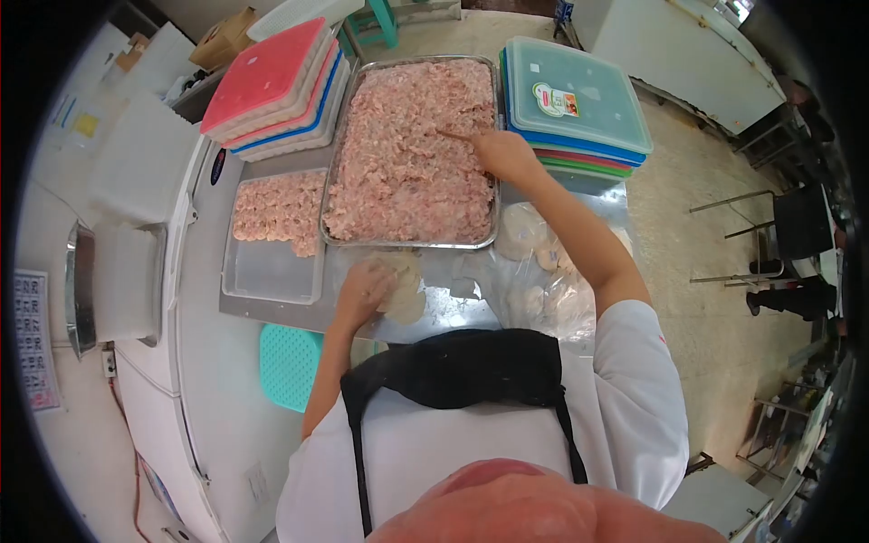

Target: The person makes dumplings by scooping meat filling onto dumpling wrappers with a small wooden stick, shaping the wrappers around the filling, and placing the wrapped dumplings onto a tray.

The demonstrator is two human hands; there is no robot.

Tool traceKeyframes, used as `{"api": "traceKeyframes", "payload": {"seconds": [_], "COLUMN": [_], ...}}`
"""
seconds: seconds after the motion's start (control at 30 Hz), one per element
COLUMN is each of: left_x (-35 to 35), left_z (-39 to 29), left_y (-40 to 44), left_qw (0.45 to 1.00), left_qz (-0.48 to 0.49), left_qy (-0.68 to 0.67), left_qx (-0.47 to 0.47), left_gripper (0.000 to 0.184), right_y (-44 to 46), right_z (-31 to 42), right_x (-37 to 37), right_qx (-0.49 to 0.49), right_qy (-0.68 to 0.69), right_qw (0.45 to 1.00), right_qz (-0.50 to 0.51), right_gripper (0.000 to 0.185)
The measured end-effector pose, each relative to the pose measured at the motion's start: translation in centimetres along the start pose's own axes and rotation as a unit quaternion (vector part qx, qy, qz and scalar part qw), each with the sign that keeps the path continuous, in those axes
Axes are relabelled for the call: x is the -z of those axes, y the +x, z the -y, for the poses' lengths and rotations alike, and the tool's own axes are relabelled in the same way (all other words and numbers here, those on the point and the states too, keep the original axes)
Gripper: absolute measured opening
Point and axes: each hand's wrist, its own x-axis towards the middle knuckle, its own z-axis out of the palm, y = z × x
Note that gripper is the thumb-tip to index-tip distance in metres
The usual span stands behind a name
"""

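My right hand (507, 156) grips a thin wooden stick (453, 136), its tip touching the ground meat mixture (407, 127). That pinkish mixture fills a large metal tray (407, 242) on the table. Nearer my body, my left hand (365, 288) has its fingers curled at pale round dough wrappers (405, 303); a wrapper seems held there, partly hidden by the fingers. Left of the metal tray, a clear plastic container (272, 271) holds rows of small filled dumplings (279, 208) in its far part. On the right lie plastic bags with more round wrappers (523, 231).
Stacked lidded containers stand at both sides: a red-topped stack (267, 77) left and a clear-green-topped stack (579, 95) right. A white freezer (226, 407) borders the table on the left. A turquoise stool (290, 366) sits below the table edge. A dark chair (792, 222) is at far right.
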Motion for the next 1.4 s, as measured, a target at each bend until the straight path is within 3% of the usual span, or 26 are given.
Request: {"api": "traceKeyframes", "payload": {"seconds": [0.13,0.23,0.3,0.33,0.4,0.43,0.53,0.63,0.73,0.83,0.93,1.03,1.23,1.33,1.4], "left_x": [-0.1,-0.5,-1.0,-1.0,0.5,1.2,1.0,1.8,2.0,1.1,1.7,2.0,3.6,5.8,5.4], "left_z": [0.9,2.8,2.6,2.3,0.9,0.6,2.1,2.0,4.0,5.8,4.4,5.7,4.7,4.5,7.1], "left_y": [0.5,0.9,1.3,1.3,1.5,1.6,1.3,2.0,2.6,3.9,5.3,7.3,9.5,10.6,13.2], "left_qw": [0.999,0.924,0.878,0.851,0.854,0.855,0.715,0.858,0.899,0.895,0.876,0.935,0.95,0.942,0.878], "left_qz": [-0.029,-0.057,-0.079,-0.091,-0.055,-0.037,-0.091,-0.075,-0.06,-0.158,-0.152,-0.11,-0.073,-0.099,-0.164], "left_qy": [-0.015,-0.292,-0.406,-0.46,-0.455,-0.454,-0.642,-0.453,-0.388,-0.375,-0.424,-0.312,-0.286,-0.312,-0.441], "left_qx": [0.026,0.24,0.239,0.237,0.246,0.249,0.263,0.229,0.195,0.184,0.172,0.124,0.103,0.079,0.094], "left_gripper": [0.018,0.02,0.024,0.026,0.03,0.031,0.031,0.03,0.029,0.03,0.034,0.035,0.034,0.039,0.04], "right_y": [-1.2,-2.7,-3.4,-3.2,-2.8,-2.6,-2.5,-2.9,-4.2,-4.6,-4.6,-4.5,-4.0,-4.3,-4.5], "right_z": [2.6,5.3,6.9,7.0,6.9,7.0,7.4,8.9,12.8,16.2,17.4,19.3,19.3,19.1,18.8], "right_x": [0.9,0.4,0.6,0.9,1.8,2.7,3.7,2.3,1.7,1.6,0.6,-0.6,-0.8,0.8,1.9], "right_qx": [-0.007,0.011,0.013,0.001,-0.029,-0.043,-0.067,-0.088,-0.121,-0.142,-0.177,-0.21,-0.259,-0.318,-0.331], "right_qy": [0.017,0.068,0.097,0.088,0.068,0.057,0.02,0.013,0.051,0.081,0.084,0.118,0.287,0.355,0.319], "right_qw": [0.998,0.997,0.995,0.995,0.987,0.989,0.993,0.993,0.99,0.985,0.979,0.969,0.922,0.879,0.888], "right_qz": [0.063,0.028,-0.017,0.037,0.141,0.127,0.096,0.072,0.056,0.053,0.052,0.051,0.022,0.015,-0.018], "right_gripper": [0.013,0.014,0.014,0.014,0.014,0.014,0.013,0.012,0.012,0.012,0.014,0.015,0.023,0.026,0.027]}}
